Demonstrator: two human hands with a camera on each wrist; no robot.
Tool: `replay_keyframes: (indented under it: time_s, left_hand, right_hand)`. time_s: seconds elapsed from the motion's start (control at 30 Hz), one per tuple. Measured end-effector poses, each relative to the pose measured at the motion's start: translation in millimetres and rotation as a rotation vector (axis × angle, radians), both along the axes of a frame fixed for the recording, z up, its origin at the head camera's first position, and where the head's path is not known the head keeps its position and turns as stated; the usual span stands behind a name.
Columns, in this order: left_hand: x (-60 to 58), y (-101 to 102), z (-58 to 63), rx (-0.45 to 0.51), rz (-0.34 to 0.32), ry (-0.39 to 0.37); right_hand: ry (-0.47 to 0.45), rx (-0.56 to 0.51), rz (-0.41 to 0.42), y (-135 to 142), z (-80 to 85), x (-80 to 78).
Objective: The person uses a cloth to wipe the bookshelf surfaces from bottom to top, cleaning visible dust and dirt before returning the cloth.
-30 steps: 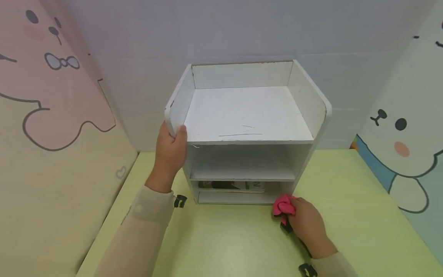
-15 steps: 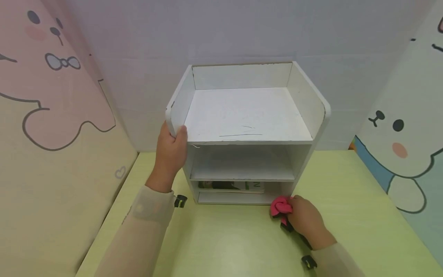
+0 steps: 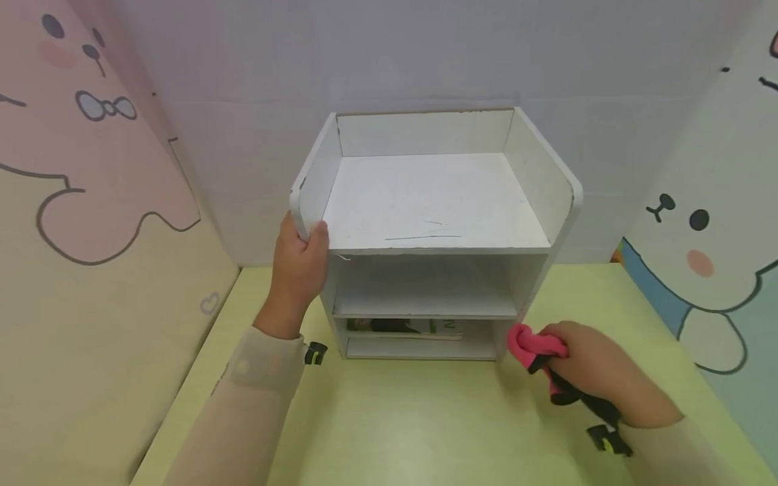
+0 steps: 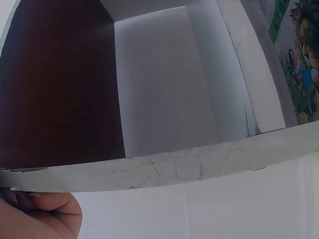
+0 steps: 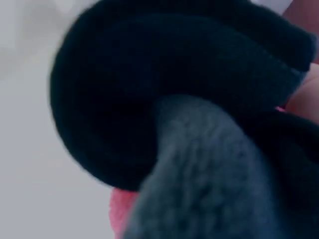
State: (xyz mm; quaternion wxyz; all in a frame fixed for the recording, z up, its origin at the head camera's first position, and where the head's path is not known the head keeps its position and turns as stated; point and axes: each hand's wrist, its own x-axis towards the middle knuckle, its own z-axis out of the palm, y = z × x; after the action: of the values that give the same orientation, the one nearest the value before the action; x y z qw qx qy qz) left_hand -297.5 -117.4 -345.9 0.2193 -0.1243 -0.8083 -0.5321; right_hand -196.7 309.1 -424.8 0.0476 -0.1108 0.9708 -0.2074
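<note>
A small white shelf unit stands against the back wall on the pale green table. My left hand grips the front edge of its left side panel, thumb on the inner face; in the left wrist view part of that hand shows beside the panel edge. My right hand holds a bunched pink and dark cloth close to the lower right side of the shelf unit. Dark folds of the cloth fill most of the right wrist view, hiding nearly all of that hand.
Books or magazines lie flat in the bottom compartment; a cover with a lion picture shows in the left wrist view. Padded walls with cartoon animals stand at left and right. The table extends in front of the shelf unit.
My right hand has moved right with the cloth, away from the front of the shelf unit's bottom right corner. The left hand has kept its grip on the side panel.
</note>
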Motion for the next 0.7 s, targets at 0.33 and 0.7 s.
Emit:
replay_keyframes:
  time_s: [0.33, 0.7]
  left_hand:
    - [1.7, -0.1, 2.7, 0.004, -0.01, -0.002]
    - [10.1, -7.1, -0.2, -0.005, 0.049, -0.05]
  right_hand:
    - [0.082, 0.249, 0.002, 33.0, 141.6, -33.6]
    - [0.155, 0.022, -0.271, 33.6, 238.0, -117.2]
